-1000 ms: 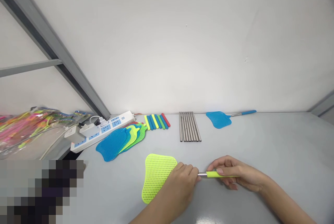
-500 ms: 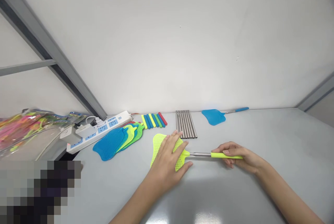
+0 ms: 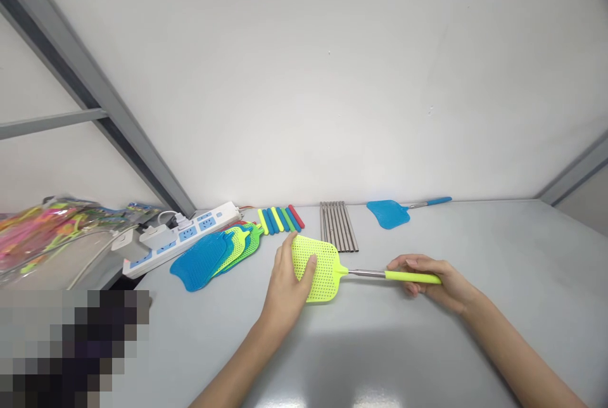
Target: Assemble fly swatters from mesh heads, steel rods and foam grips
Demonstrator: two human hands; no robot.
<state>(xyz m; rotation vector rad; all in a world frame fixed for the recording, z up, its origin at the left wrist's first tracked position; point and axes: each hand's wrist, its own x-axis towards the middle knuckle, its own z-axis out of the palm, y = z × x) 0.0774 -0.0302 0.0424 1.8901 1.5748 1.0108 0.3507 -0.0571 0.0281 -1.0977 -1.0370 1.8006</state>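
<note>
yellow-green fly swatter (image 3: 339, 270) is in both hands rn, held above the near-middle part of the gray table (image 3: 503, 243). looks lifted off it, tho can't tell by how much.

L hand (image 3: 287, 278) has the mesh head (image 3: 325, 278) by its left side: thumb on the face toward the camera, other fingers round the far edge, so about half closed w/ just the thin sheet in btwn. R hand (image 3: 434, 278) is curled loosely round the handle (image 3: 403, 277), thumb up top, palm behind; fingers partly hidden so idk how tight it is.

main thing is the line of it: long axis runs L to R btwn the hands, nearly level, handle end a touch closer to the wearer. from L hand the metal rod (image 3: 368, 273) and handle go off to the right; from R hand the head is off to the left. bare rod sits btwn the two, R hand is nearer to it.

behind, btw: bunch of metal tubes (image 3: 339, 227) just past the head, row of colored grips (image 3: 281, 220) left of those, stack of loose swatter heads (image 3: 199, 261) by the power strip (image 3: 190, 235), and a blue swatter (image 3: 389, 213) back right near the wall, well apart from R hand.
</note>
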